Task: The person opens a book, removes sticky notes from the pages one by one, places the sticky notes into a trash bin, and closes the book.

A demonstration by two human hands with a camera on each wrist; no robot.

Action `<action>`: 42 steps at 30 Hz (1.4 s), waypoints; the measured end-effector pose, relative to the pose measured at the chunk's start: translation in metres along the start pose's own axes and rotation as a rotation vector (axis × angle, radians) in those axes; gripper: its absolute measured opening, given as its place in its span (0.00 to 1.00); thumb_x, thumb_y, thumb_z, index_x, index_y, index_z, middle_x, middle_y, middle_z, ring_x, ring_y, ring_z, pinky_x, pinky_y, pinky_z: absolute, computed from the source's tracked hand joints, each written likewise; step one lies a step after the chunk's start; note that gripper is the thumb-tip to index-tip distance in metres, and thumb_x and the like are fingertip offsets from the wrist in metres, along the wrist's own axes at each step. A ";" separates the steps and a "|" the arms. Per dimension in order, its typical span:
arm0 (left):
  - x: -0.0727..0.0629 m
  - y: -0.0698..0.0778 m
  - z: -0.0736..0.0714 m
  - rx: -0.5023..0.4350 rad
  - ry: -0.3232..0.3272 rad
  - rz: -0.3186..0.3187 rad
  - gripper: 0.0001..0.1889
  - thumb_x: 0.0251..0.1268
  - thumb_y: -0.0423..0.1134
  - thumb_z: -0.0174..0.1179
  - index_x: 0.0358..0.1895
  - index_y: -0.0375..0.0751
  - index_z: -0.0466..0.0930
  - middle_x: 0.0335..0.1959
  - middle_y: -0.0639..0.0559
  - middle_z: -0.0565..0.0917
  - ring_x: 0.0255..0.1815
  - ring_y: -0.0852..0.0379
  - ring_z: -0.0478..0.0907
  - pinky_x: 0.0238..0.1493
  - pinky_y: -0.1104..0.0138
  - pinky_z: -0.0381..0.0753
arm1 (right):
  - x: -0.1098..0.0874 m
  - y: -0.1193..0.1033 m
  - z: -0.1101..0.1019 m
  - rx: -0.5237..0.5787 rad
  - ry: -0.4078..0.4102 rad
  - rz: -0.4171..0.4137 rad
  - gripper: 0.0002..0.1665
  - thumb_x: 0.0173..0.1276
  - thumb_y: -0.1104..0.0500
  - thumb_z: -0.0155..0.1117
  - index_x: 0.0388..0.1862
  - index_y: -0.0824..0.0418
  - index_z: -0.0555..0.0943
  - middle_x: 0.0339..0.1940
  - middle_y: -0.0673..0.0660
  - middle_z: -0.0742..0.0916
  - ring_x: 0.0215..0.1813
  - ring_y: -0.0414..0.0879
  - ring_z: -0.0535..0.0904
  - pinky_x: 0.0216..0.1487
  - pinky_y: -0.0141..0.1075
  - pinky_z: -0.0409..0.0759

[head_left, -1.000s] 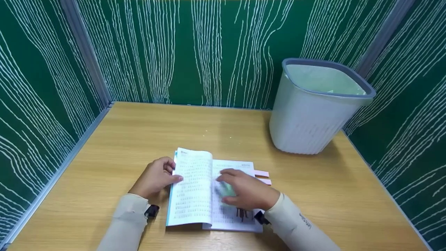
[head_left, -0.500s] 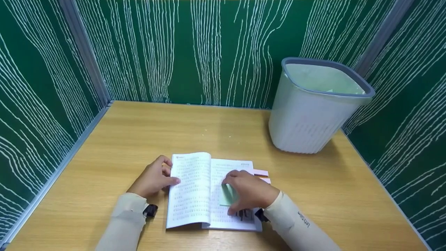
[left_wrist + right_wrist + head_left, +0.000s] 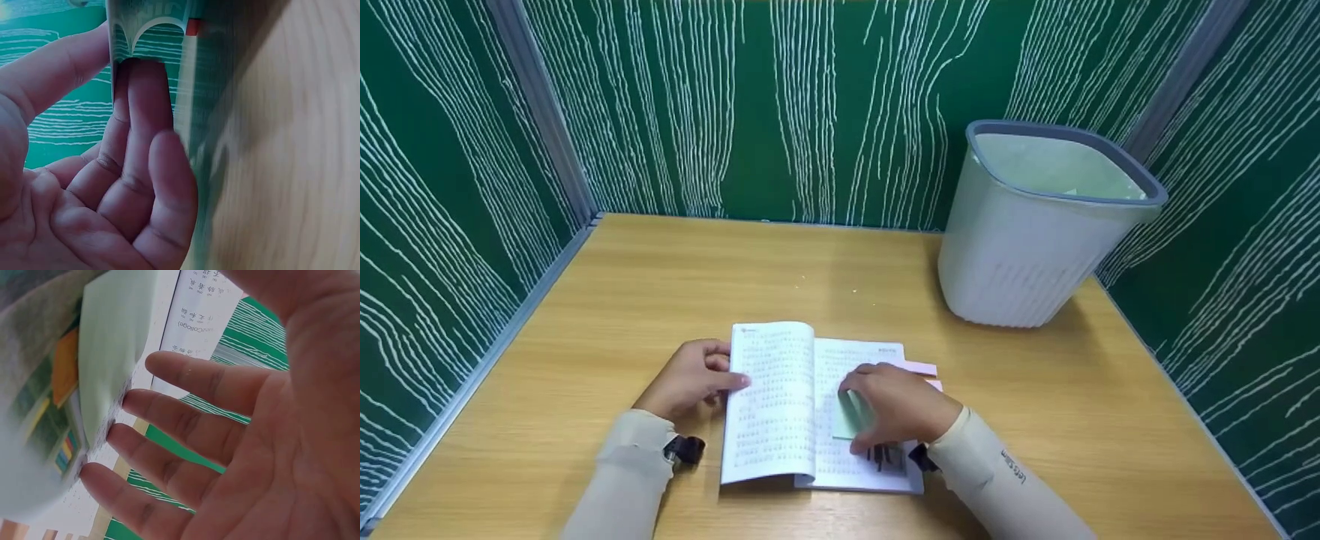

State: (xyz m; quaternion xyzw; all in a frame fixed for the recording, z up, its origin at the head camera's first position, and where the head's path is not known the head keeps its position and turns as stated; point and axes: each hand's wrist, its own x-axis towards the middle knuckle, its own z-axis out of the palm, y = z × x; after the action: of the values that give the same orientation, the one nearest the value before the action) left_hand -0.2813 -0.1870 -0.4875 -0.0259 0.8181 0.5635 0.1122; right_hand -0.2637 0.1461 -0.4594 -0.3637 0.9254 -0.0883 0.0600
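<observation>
An open book (image 3: 772, 397) with printed pages lies near the front of the table. My left hand (image 3: 690, 379) grips its left side, the thumb on top of the page and the other fingers behind, as the left wrist view shows. That left-hand part of the book curves up toward the spine. My right hand (image 3: 900, 405) is arched over the right page, its fingertips touching the paper beside a pale green sticky note (image 3: 844, 421). In the right wrist view its fingers (image 3: 185, 416) are extended and spread along the edge of the note (image 3: 115, 337).
Pink tabs (image 3: 921, 368) stick out from the book's right edge. A white bin (image 3: 1020, 255) with a grey rim stands at the back right of the wooden table (image 3: 720, 277). Small white specks dot the table behind the book. Green patterned panels (image 3: 750, 112) enclose three sides.
My right hand, blurred over the green note before, has shifted slightly right and settled on the page, leaving more of the note in sight. The blue edge under the left page is now hidden.
</observation>
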 end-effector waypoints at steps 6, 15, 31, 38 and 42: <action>0.000 0.000 0.000 0.015 -0.002 0.004 0.24 0.56 0.34 0.78 0.54 0.40 0.78 0.32 0.50 0.82 0.28 0.53 0.78 0.30 0.64 0.79 | -0.001 0.001 0.000 -0.006 0.011 -0.014 0.43 0.43 0.38 0.87 0.57 0.54 0.84 0.53 0.50 0.87 0.54 0.47 0.82 0.60 0.42 0.81; 0.004 -0.004 0.002 -0.040 -0.023 -0.002 0.22 0.55 0.30 0.77 0.51 0.37 0.77 0.41 0.43 0.85 0.35 0.50 0.84 0.35 0.62 0.85 | 0.000 0.000 0.000 0.016 -0.022 0.025 0.43 0.45 0.38 0.87 0.58 0.53 0.84 0.56 0.50 0.87 0.55 0.47 0.81 0.61 0.43 0.81; 0.000 -0.003 -0.004 0.009 -0.027 0.005 0.23 0.56 0.32 0.77 0.52 0.37 0.76 0.42 0.43 0.85 0.38 0.51 0.84 0.40 0.62 0.86 | 0.004 0.001 0.003 0.002 0.018 -0.032 0.35 0.46 0.42 0.87 0.51 0.54 0.87 0.44 0.46 0.88 0.45 0.41 0.80 0.56 0.42 0.82; -0.003 -0.002 -0.002 0.013 -0.020 0.010 0.22 0.56 0.32 0.77 0.51 0.36 0.76 0.41 0.43 0.85 0.38 0.51 0.84 0.40 0.61 0.86 | 0.002 0.000 0.001 0.011 0.014 -0.040 0.32 0.46 0.42 0.88 0.48 0.54 0.88 0.36 0.42 0.84 0.37 0.39 0.77 0.46 0.38 0.81; -0.003 -0.001 -0.001 0.018 -0.016 -0.003 0.21 0.57 0.32 0.76 0.51 0.37 0.76 0.41 0.44 0.85 0.38 0.51 0.84 0.40 0.62 0.86 | 0.001 -0.002 -0.001 0.023 0.001 -0.055 0.29 0.48 0.45 0.87 0.46 0.54 0.87 0.34 0.42 0.82 0.35 0.39 0.77 0.42 0.36 0.80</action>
State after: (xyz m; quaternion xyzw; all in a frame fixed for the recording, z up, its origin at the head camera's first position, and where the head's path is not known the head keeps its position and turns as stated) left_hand -0.2788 -0.1881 -0.4876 -0.0216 0.8223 0.5560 0.1195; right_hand -0.2634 0.1444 -0.4581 -0.3883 0.9139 -0.1008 0.0612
